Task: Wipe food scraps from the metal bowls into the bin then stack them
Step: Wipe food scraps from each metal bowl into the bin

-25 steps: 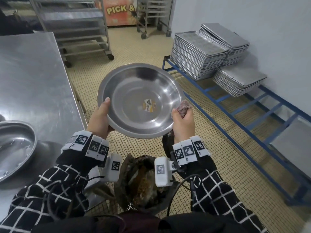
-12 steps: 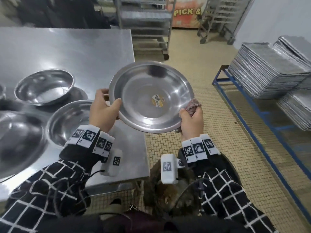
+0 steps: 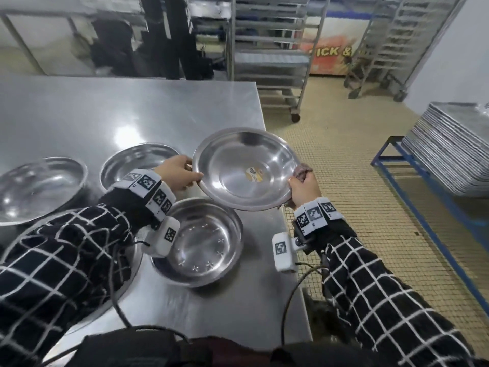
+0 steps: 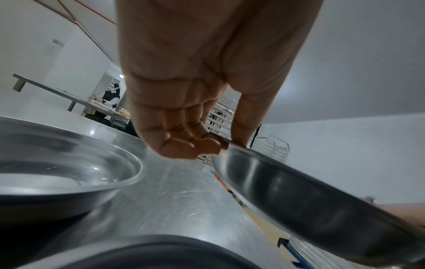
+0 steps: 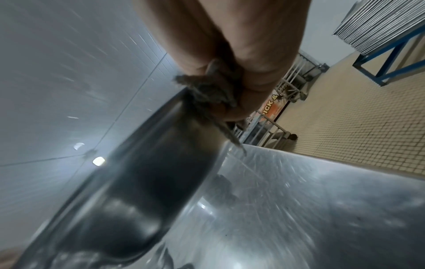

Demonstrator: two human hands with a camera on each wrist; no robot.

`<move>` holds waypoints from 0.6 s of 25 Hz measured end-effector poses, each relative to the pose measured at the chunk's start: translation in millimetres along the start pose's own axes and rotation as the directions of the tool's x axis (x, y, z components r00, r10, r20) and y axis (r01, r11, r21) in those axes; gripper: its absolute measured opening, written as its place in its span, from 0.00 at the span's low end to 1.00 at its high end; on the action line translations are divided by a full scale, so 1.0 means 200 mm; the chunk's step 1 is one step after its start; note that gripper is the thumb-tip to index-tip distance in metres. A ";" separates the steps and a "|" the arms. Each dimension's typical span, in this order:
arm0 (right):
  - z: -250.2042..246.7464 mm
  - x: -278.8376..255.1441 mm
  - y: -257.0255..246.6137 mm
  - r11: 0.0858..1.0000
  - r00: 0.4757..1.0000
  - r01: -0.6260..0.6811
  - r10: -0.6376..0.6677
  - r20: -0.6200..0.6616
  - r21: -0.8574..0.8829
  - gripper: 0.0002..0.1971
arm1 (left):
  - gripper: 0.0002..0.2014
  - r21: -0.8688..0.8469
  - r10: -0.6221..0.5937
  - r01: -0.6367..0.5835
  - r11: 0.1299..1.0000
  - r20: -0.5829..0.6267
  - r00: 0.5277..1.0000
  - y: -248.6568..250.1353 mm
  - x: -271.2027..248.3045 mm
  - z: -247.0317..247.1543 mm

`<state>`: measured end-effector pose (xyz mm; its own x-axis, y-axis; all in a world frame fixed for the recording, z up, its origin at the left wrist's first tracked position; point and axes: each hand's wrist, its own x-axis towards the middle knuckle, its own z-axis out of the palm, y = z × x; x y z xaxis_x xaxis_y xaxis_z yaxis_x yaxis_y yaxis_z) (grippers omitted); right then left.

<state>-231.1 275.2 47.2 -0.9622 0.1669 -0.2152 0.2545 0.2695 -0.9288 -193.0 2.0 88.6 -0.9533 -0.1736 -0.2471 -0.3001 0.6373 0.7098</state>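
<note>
1. A deeper bowl [image 3: 203, 242] is seen on the desk [image 3: 127, 115], just below both hands.
2. The wide bowl [image 3: 244, 169] is held between them above the desk's right edge: its rim is pinched by the left hand [image 3: 177, 174], and gripped with a cloth [image 3: 301, 170] by the right hand [image 3: 304, 190].
3. Beyond the left hand, another bowl [image 3: 137, 161] is seen.

bowl [image 3: 244, 168]: glossy metal | table [image 3: 132, 112]: brushed steel | rag [image 5: 207, 94]: rough cloth

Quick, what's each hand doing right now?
Left hand: grips the rim of the bowl.
Right hand: holds a rag against the bowl's opposite rim.
</note>
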 end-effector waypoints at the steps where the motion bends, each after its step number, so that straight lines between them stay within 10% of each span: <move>1: 0.05 0.06 -0.02 0.999 1.000 -0.001 0.001 0.006 -0.035 0.15 | 0.07 0.043 -0.016 0.015 0.999 0.018 1.000 -0.02 0.07 -0.03; 15: 0.42 0.57 0.00 0.930 0.986 -0.088 0.132 0.100 -0.358 0.11 | 0.12 0.239 -0.183 0.147 0.960 0.132 0.974 -0.22 0.54 -0.08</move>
<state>-348.8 213.9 -3.2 -0.9252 0.1051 -0.3646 0.3557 0.5750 -0.7367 -282.8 -56.5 42.3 -0.8695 -0.1864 -0.4574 -0.4204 0.7656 0.4870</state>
